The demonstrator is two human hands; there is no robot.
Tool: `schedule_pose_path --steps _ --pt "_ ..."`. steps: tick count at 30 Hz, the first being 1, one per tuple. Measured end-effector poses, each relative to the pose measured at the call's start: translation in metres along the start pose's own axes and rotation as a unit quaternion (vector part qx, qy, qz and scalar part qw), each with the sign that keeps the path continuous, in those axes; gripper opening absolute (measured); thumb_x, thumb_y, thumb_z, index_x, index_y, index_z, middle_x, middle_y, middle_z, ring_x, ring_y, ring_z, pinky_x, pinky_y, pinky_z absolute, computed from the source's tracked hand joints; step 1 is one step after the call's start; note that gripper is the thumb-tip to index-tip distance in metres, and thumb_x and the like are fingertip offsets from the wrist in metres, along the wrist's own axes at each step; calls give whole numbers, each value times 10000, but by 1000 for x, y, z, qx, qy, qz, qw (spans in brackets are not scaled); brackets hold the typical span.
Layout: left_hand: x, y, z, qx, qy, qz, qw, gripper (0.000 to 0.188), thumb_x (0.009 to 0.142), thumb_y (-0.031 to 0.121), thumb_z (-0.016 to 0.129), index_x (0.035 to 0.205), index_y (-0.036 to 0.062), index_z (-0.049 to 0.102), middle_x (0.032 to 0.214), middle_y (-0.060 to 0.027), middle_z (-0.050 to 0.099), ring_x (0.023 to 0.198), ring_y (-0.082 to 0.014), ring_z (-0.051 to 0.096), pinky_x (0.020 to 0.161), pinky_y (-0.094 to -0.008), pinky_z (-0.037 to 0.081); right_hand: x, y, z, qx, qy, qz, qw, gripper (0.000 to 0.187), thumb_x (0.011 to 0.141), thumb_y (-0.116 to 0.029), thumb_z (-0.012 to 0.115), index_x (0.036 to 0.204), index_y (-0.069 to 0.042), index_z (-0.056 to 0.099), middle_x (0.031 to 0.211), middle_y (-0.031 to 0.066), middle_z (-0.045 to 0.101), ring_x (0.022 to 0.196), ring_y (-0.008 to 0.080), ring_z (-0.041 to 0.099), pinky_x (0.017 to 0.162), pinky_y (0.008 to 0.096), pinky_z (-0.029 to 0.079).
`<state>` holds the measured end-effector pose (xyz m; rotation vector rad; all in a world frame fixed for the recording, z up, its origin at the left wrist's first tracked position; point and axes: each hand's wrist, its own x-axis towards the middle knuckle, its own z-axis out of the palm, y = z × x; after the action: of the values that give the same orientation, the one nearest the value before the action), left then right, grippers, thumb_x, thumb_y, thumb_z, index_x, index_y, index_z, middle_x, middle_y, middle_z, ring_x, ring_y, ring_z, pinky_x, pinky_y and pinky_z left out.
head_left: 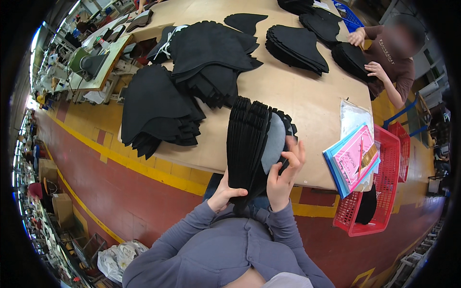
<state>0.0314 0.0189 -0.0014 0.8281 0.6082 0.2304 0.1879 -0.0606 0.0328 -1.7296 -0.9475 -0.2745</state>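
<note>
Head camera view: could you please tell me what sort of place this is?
Probably a garment or footwear factory floor: stacks of black cut fabric pieces on a cutting table, a sewing machine station, and red plastic baskets.

This is a garment or footwear factory floor. A long tabletop [307, 101] carries many stacks of cut black fabric pieces [158, 110], with a second worker [389, 57] sorting at the far right. A sewing machine station [91, 62] stands far left, red plastic crates [384, 182] sit right, and yellow floor lines [144, 168] mark painted aisles.
</note>
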Motion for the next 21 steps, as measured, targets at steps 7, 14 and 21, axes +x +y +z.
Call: schedule_pose_path --steps 7,14,21 --pt "1 -2 -1 -7 -16 3 1000 1101 657 132 857 1513 68 167 1457 -94 365 1358 -215 355 1126 -352 289 10 -22 -8 -35 -115 107 987 526 823 -146 657 1286 -71 418 1020 51 706 1453 304 220 1152 576 -20" --pt "1 -4 -2 7 -9 9 1000 1126 658 144 866 1523 70 148 1478 -94 344 1371 -219 335 1133 -346 270 2 -10 3 34 -13 78 996 456 798 -61 607 1219 -81 431 1142 62 673 1404 320 325 1136 632 14" --pt "0 -12 -4 -5 -3 29 1000 1129 679 153 866 1530 78 129 1471 -94 356 1359 -216 357 1128 -342 284 4 -17 -2 -66 -86 73 991 391 809 -84 624 1163 -83 459 956 9 700 1397 252 325 1135 632 -11"
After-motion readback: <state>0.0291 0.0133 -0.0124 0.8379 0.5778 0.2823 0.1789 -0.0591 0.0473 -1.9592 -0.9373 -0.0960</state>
